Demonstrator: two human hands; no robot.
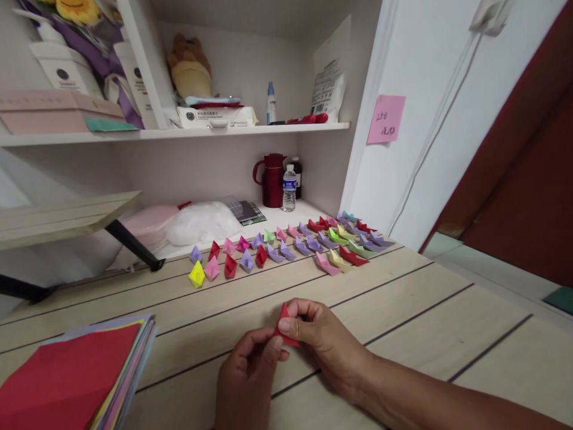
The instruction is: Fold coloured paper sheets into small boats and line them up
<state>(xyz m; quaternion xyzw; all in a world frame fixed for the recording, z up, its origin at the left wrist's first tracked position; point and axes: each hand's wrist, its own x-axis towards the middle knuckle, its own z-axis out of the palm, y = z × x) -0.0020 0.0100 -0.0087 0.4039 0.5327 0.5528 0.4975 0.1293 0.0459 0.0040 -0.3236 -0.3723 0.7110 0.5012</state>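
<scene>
Between my two hands is a small piece of folded red paper (290,342), held just above the wooden table. My left hand (250,364) pinches its lower left side between thumb and fingers. On its upper right side my right hand (320,334) grips it, thumb laid across the front. Part of the paper is hidden behind the fingers. Beyond the hands stand rows of small folded paper boats, among them a yellow boat (196,275), a pink boat (328,264) and a red boat (353,257).
A stack of coloured paper sheets (67,376), red on top, lies at the left. Behind the boats are a plastic bag (203,224), a dark red jug (273,182) and a water bottle (289,190). A raised wooden stand (67,218) with black legs is at the left.
</scene>
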